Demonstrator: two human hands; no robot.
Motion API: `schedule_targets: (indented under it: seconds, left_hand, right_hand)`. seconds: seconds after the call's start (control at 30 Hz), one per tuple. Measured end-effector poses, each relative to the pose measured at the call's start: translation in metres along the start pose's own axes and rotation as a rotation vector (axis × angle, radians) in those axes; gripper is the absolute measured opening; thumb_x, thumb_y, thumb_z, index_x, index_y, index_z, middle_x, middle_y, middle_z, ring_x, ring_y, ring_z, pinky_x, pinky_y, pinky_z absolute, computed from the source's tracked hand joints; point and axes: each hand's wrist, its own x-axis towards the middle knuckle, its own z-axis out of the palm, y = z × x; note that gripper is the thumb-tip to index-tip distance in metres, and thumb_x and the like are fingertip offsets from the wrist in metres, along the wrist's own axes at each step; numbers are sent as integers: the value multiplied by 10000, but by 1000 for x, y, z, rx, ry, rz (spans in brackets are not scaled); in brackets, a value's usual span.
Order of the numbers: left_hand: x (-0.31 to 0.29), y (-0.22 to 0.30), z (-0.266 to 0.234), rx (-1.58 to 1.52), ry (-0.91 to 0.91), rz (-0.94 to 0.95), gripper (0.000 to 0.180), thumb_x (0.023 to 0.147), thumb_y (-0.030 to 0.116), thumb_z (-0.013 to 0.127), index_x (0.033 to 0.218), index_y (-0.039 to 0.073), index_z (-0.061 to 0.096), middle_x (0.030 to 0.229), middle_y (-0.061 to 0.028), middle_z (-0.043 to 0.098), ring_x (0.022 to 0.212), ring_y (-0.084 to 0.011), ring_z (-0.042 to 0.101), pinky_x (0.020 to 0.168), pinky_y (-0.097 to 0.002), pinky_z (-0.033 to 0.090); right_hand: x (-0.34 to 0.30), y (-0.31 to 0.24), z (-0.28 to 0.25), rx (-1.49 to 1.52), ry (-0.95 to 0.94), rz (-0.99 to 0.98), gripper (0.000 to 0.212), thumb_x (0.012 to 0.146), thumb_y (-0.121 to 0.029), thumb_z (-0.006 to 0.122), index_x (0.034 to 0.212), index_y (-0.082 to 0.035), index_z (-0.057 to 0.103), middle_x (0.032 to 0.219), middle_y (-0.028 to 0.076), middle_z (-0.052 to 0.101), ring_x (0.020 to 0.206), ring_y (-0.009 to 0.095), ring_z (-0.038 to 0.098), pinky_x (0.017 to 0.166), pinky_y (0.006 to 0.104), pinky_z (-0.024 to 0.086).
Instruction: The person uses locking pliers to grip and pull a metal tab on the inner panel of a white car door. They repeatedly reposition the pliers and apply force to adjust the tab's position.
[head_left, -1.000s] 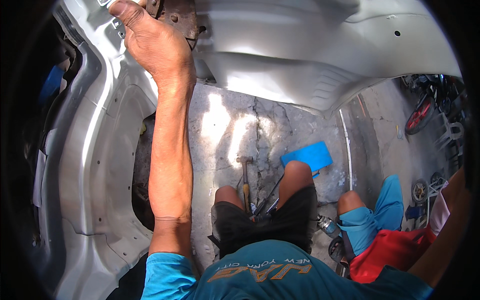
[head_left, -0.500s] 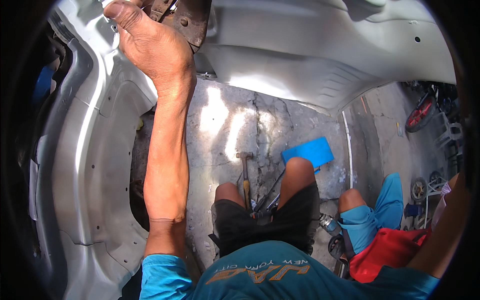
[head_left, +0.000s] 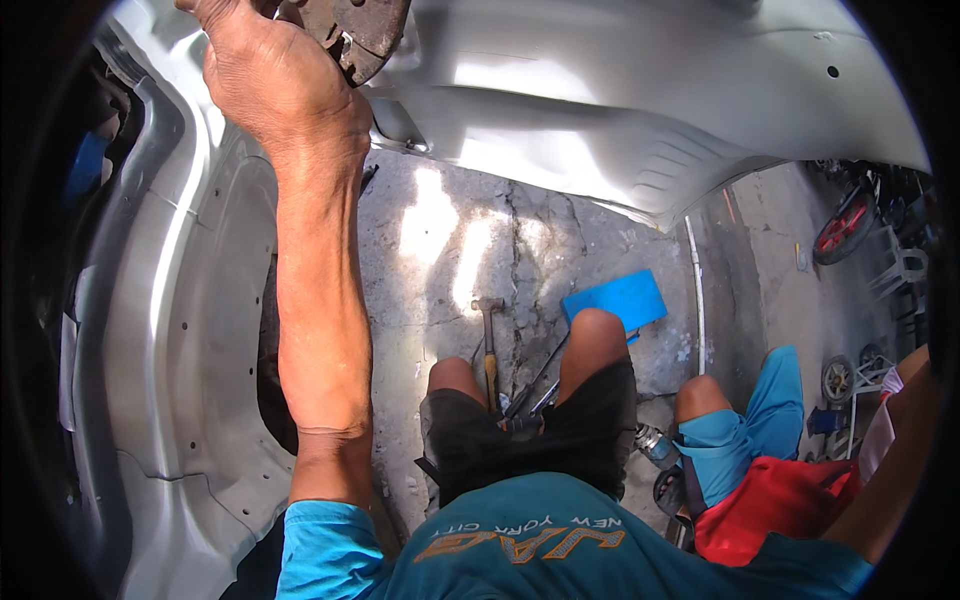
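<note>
One bare left hand [head_left: 285, 85] reaches up to the top of the view, and its fingers run partly past the upper edge. Right by it is a rusty brown metal part [head_left: 372, 35] — it is at the top, just to the right of the hand, in front of a big silver panel [head_left: 600, 95]. The hand covers some of the rusty part, so I cannot tell if it is gripping it or only touching it, or how far the fingers are curled. The right hand is out of view, so I cannot tell if it is open or closed; only the right arm [head_left: 890, 465] shows, near the lower right edge. On the left side stands a curved silver frame [head_left: 155, 350] with small holes in it. Down on the gray floor [head_left: 400, 345] lies a hammer [head_left: 488, 340], its head up toward the sunny spots and its handle near one knee. A flat blue box [head_left: 625, 300] is near the other knee. To the right sits another person in blue pants [head_left: 720, 460] — with a red cloth [head_left: 775, 510] beside them. Farther off are a red-rimmed wheel [head_left: 843, 230] and a white chair [head_left: 905, 265].
</note>
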Motion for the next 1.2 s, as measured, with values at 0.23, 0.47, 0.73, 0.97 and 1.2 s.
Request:
schedule_targets:
  seconds: [0.23,0.47,0.73,0.97,1.2]
  left_hand:
    - [2,-3,-1,75,14,7,585,1111,491,431,1213,-58,609,1135,-158,673,1013,-216,657,912,-341,536]
    - [-1,-6,0,84,15,4,587,1112,490,429,1200,-59,617,1130,-159,675,1017,-219,654,924,-345,530]
    - [-2,-7,0,96,12,9,589,1113,489,427,1186,-61,626,1124,-160,676,1023,-222,652,939,-350,523]
    - [3,-4,-4,117,15,13,591,1113,488,425,1173,-62,633,1118,-161,678,1027,-224,649,951,-354,517]
    - [4,-2,0,118,15,17,594,1114,487,423,1160,-64,641,1113,-162,680,1032,-227,646,964,-359,511]
  right_hand:
    - [-7,-5,-2,8,12,11,281,793,-278,747,1031,-281,598,981,18,568,994,229,594,875,471,421]
    - [-10,-9,-3,12,-8,18,301,778,-273,765,1022,-262,590,958,19,570,965,230,604,842,460,437]
    - [-12,-15,-5,9,-31,21,324,761,-267,786,1012,-240,582,932,19,573,932,231,616,806,447,456]
    - [-9,-18,-4,10,-32,28,346,746,-262,804,1002,-221,575,909,19,575,903,232,626,774,435,473]
    - [-11,-20,-3,8,-53,56,370,731,-257,823,993,-202,568,886,19,577,874,232,636,742,424,490]
